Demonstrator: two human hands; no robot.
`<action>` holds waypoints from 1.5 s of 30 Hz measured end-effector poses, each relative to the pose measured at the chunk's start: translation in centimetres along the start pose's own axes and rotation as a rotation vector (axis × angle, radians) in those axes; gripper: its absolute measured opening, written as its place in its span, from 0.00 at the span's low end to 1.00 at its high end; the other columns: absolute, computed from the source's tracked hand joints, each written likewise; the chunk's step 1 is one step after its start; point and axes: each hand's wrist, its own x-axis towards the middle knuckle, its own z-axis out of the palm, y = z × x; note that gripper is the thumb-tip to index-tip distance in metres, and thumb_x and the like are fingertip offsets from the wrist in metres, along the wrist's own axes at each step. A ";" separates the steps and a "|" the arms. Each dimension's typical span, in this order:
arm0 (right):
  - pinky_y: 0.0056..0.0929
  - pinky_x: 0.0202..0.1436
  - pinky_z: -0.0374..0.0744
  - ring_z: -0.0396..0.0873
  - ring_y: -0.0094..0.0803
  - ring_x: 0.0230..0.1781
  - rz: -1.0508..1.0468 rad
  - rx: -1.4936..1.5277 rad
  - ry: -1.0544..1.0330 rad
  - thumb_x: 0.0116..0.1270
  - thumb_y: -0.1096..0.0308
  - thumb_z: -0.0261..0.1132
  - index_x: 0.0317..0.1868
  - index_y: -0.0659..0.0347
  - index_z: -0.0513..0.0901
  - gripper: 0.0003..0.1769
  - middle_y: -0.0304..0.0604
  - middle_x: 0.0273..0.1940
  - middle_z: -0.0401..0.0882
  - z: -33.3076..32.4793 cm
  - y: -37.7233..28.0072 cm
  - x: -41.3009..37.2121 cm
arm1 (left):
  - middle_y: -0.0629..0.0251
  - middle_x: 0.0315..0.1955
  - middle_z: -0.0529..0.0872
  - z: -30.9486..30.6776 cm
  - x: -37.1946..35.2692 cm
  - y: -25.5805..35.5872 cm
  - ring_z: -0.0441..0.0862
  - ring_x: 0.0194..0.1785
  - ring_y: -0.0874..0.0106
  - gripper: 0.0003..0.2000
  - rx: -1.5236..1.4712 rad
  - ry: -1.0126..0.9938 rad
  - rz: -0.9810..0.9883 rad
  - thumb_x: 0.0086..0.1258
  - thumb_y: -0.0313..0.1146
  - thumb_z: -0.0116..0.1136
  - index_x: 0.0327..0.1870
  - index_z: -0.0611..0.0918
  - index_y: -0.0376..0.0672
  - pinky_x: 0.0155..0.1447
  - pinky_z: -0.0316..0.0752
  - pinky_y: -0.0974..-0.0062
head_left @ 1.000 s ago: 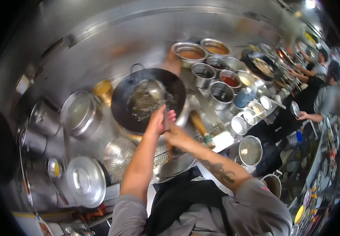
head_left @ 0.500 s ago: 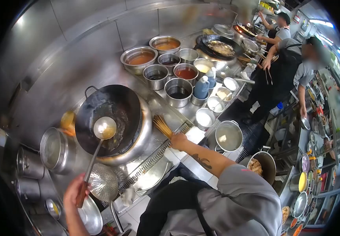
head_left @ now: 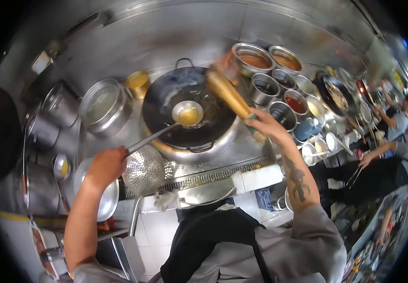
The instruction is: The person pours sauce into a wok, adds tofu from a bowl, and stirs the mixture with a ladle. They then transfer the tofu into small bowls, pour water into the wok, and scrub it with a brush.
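Note:
My left hand (head_left: 106,165) is closed round the handle of a metal ladle (head_left: 188,113), whose bowl holds yellowish liquid and sits over a dark wok (head_left: 159,106). The wok rests on a round burner and has some liquid inside. In my right hand (head_left: 266,123) is a bamboo brush (head_left: 227,92), raised and tilted over the wok's right side, its bristle end blurred by motion. A perforated strainer (head_left: 144,170) lies just beside my left hand, at the counter's front.
Metal pots of sauce, one with orange liquid (head_left: 255,60), stand right of the wok. A large pot (head_left: 102,104) and a yellow container (head_left: 138,82) are at its left. Blue bottles (head_left: 307,128) and small bowls are at right. A co-worker's arm (head_left: 378,153) holds tongs further right.
The view has turned, bringing the wok to the centre. My right hand has lifted the brush from the counter edge to above the wok. The ladle stays over the wok.

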 end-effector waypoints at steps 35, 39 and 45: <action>0.40 0.46 0.81 0.85 0.45 0.42 -0.185 -1.316 -0.251 0.53 0.52 0.68 0.38 0.59 0.87 0.20 0.49 0.40 0.86 7.6 0.2 11.2 | 0.64 0.24 0.82 -2.5 -0.9 2.1 0.84 0.29 0.65 0.08 0.588 0.195 0.003 0.58 0.29 0.57 0.38 0.79 0.44 0.32 0.77 0.69; 0.42 0.43 0.81 0.84 0.47 0.39 -0.221 -1.462 -0.002 0.52 0.50 0.69 0.38 0.53 0.88 0.19 0.49 0.34 0.85 7.8 -1.8 11.1 | 0.63 0.28 0.81 -2.9 -0.8 2.9 0.83 0.35 0.66 0.08 0.642 0.079 -0.066 0.58 0.29 0.57 0.38 0.80 0.44 0.35 0.76 0.70; 0.41 0.46 0.81 0.85 0.46 0.40 -0.135 -1.356 -0.211 0.54 0.56 0.66 0.38 0.57 0.86 0.16 0.52 0.36 0.85 6.3 -0.6 11.8 | 0.62 0.37 0.79 -2.8 -0.9 2.2 0.78 0.47 0.68 0.08 0.810 0.174 -0.036 0.61 0.30 0.54 0.39 0.81 0.44 0.45 0.73 0.67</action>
